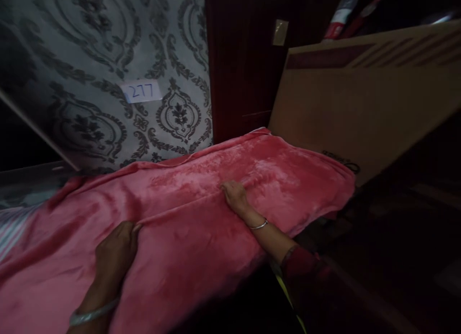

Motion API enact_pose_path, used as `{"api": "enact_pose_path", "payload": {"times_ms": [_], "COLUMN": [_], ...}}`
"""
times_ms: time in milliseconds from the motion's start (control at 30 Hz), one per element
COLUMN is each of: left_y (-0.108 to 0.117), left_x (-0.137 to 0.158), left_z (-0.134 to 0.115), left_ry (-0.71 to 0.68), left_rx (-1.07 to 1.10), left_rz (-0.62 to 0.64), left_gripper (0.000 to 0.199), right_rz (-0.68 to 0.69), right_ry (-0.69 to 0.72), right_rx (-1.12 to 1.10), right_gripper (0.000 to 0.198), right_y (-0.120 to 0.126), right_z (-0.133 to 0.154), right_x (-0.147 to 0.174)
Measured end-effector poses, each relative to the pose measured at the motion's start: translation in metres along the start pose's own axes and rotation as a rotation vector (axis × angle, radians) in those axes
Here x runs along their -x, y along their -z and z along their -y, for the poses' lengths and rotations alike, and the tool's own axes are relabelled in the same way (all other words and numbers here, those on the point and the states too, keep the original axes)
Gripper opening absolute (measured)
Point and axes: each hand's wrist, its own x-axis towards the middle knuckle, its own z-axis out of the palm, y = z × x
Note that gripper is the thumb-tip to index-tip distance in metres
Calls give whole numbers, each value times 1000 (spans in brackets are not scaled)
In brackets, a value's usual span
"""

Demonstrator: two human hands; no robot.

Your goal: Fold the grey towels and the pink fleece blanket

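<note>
A pink-red plush blanket (201, 243) lies spread across the surface in front of me, running from the lower left to the right. My left hand (117, 247), a bangle on its wrist, is closed on a pinched fold of it near the lower left. Farther right, my right hand (235, 197) pinches the same blanket near its middle, with a thin bracelet on that wrist. Between the two hands the fabric forms a straight, taut ridge. Wrinkles show left of my left hand. What lies under the blanket is hidden.
A patterned wall bears a paper (142, 91) marked 277. Beside it stands a dark red wooden panel (241, 60). A large cardboard box (367, 99) leans at the right, with a plastic bottle (340, 17) behind its top edge. Striped cloth (14, 228) shows at the far left.
</note>
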Motion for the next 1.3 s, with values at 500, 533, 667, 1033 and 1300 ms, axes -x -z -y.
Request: {"api": "enact_pose_path", "payload": {"times_ms": [500,533,667,1033,1300], "left_y": [-1,2,7,6,25], "left_x": [9,9,10,15,61], "left_z": [-1,-3,-4,-14,27], "left_ry": [84,88,29,-157,-118], "left_rx": [17,12,31,90,150], "left_rz": [102,111,83,49,214], "left_gripper": [44,45,43,41,30], "right_rz": [128,128,128,-24,10], "right_ry": [-79,-82,-121,-141,-187], "right_rx": [77,74,63,-87,-119], "right_gripper": [30,30,30,59,61], "right_y": [15,15,14,29,32], "right_z": [2,2,1,-3,-14], "right_x": [1,1,-2,4,15]}}
